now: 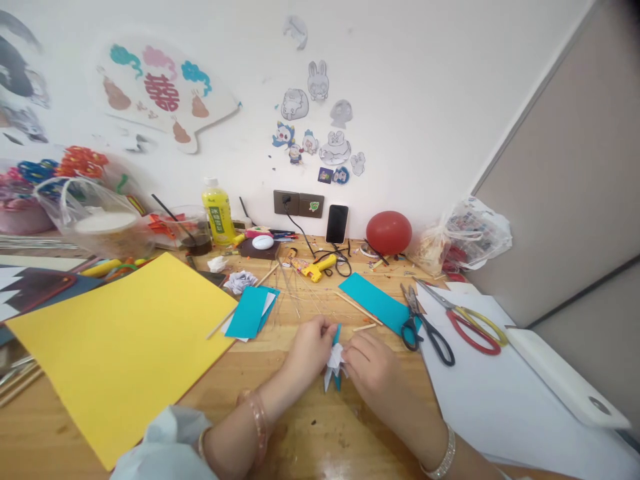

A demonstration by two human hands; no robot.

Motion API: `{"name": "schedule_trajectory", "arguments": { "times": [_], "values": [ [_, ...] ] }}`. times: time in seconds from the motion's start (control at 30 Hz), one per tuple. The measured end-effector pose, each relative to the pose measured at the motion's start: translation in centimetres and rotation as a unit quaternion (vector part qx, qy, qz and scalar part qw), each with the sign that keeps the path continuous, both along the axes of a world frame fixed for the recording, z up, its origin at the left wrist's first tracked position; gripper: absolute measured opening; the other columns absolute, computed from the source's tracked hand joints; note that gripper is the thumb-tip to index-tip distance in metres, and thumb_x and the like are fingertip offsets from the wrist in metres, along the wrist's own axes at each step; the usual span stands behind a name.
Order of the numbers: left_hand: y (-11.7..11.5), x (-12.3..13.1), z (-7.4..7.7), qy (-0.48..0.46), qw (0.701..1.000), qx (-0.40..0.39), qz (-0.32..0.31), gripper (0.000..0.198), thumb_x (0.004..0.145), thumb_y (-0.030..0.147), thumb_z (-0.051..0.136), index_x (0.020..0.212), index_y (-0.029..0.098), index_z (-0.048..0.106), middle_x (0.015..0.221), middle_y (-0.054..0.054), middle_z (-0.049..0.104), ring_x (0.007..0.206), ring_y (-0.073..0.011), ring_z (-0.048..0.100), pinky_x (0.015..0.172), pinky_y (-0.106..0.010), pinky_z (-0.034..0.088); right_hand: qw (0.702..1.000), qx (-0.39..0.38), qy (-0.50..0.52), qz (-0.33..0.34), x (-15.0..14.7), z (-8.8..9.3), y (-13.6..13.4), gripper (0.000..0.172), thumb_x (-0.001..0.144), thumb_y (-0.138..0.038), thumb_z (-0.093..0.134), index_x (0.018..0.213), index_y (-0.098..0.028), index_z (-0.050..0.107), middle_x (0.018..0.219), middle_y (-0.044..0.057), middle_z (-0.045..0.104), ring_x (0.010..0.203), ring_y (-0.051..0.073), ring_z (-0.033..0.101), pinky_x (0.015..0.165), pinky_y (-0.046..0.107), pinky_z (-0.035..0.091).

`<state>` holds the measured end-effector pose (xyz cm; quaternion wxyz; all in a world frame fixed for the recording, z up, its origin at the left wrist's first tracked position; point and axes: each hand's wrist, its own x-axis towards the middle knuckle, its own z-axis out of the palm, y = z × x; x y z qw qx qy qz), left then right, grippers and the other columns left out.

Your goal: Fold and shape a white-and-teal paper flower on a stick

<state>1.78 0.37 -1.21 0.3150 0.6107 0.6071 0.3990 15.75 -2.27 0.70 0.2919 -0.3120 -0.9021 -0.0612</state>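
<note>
Paper fold (334, 360) in pinch of left hand (313, 347) and right hand (373, 365), lengthwise away, teal tip far.

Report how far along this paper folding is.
Done, it seems: a teal folded stack lies on the table and the black scissors are set down. In hand: the left hand and right hand both pinch a small teal-and-white folded piece, creased into points. Left, probably: the teal sheet lies flat and unfolded; the wooden sticks and glue gun lie untouched.
</note>
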Motion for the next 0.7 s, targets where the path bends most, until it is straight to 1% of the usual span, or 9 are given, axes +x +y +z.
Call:
{"name": "schedule_trajectory", "arguments": {
  "times": [0.07,0.13,0.2,0.27,0.3,0.37,0.47,0.6,0.7],
  "values": [
    [0.0,0.0,-0.1,-0.005,1.000,-0.004,0.002,0.022,0.076,0.027,0.045,0.056,0.018,0.051,0.055,0.001,0.056,0.055,-0.0150,0.050,0.052,-0.025,0.034,1.000,0.013,0.000,0.011,0.0,-0.2,0.2,0.039,0.092,-0.012,0.030,0.061,-0.018,0.053,0.062,0.003,0.053,0.060,0.016,0.047,0.056,0.028,0.042],
    [0.0,-0.1,-0.1,-0.011,1.000,-0.007,0.003,0.022,0.075,0.027,0.045,0.057,0.018,0.051,0.055,0.001,0.055,0.055,-0.0150,0.050,0.052,-0.024,0.034,1.000,0.005,0.018,0.023,-0.1,-0.3,0.3,0.040,0.092,-0.012,0.030,0.059,-0.018,0.053,0.060,0.003,0.053,0.059,0.016,0.048,0.056,0.028,0.043],
    [0.1,-0.2,-0.2,-0.018,1.000,-0.012,0.000,0.021,0.075,0.027,0.045,0.056,0.018,0.051,0.055,0.002,0.055,0.055,-0.0150,0.050,0.052,-0.024,0.035,0.997,-0.047,0.054,0.021,-0.1,-0.1,0.4,0.032,0.089,-0.012,0.036,0.064,-0.018,0.056,0.066,0.004,0.058,0.065,0.016,0.053,0.060,0.029,0.046],
    [0.1,-0.3,-0.2,-0.027,0.999,-0.018,-0.005,0.022,0.074,0.028,0.047,0.055,0.018,0.051,0.054,0.002,0.054,0.054,-0.0149,0.050,0.051,-0.024,0.035,0.989,-0.116,0.091,0.006,-0.1,0.3,0.5,0.016,0.083,-0.012,0.046,0.078,-0.017,0.060,0.081,0.006,0.064,0.078,0.018,0.058,0.068,0.031,0.049],
    [0.2,-0.4,-0.2,-0.031,0.999,-0.021,-0.007,0.022,0.074,0.028,0.047,0.055,0.018,0.052,0.053,0.002,0.055,0.054,-0.0149,0.050,0.050,-0.024,0.036,0.984,-0.146,0.103,0.000,-0.1,0.4,0.5,0.015,0.080,-0.011,0.050,0.086,-0.017,0.062,0.088,0.007,0.065,0.084,0.019,0.059,0.073,0.033,0.049],
    [0.2,-0.4,-0.1,-0.041,0.999,-0.026,-0.009,0.022,0.073,0.028,0.047,0.055,0.018,0.052,0.053,0.002,0.055,0.053,-0.0147,0.050,0.050,-0.024,0.036,0.976,-0.187,0.116,-0.004,-0.1,0.5,0.6,0.026,0.075,-0.009,0.054,0.097,-0.018,0.062,0.095,0.007,0.067,0.089,0.020,0.060,0.078,0.035,0.049],
    [0.3,-0.5,-0.1,-0.052,0.998,-0.028,-0.003,0.022,0.073,0.028,0.047,0.054,0.018,0.051,0.053,0.003,0.054,0.054,-0.0147,0.049,0.051,-0.024,0.035,0.966,-0.225,0.130,0.005,-0.2,0.3,0.5,0.030,0.072,-0.005,0.055,0.097,-0.019,0.065,0.092,0.007,0.068,0.086,0.020,0.061,0.080,0.035,0.049],
    [0.4,-0.6,-0.3,-0.074,0.997,-0.035,0.012,0.021,0.072,0.028,0.049,0.053,0.018,0.049,0.053,0.003,0.052,0.056,-0.0149,0.049,0.053,-0.025,0.035,0.961,-0.232,0.147,0.021,-0.3,0.3,0.2,0.033,0.070,-0.003,0.053,0.096,-0.019,0.066,0.089,0.007,0.069,0.084,0.020,0.062,0.077,0.034,0.050],
    [0.6,-0.7,-0.4,-0.104,0.993,-0.058,0.012,0.022,0.070,0.031,0.051,0.052,0.018,0.048,0.049,0.004,0.050,0.052,-0.0139,0.048,0.050,-0.024,0.034,0.958,-0.246,0.145,0.025,0.2,1.0,0.0,0.040,0.068,-0.002,0.052,0.102,-0.020,0.065,0.095,0.007,0.068,0.090,0.020,0.062,0.081,0.035,0.049]
  ]
}}
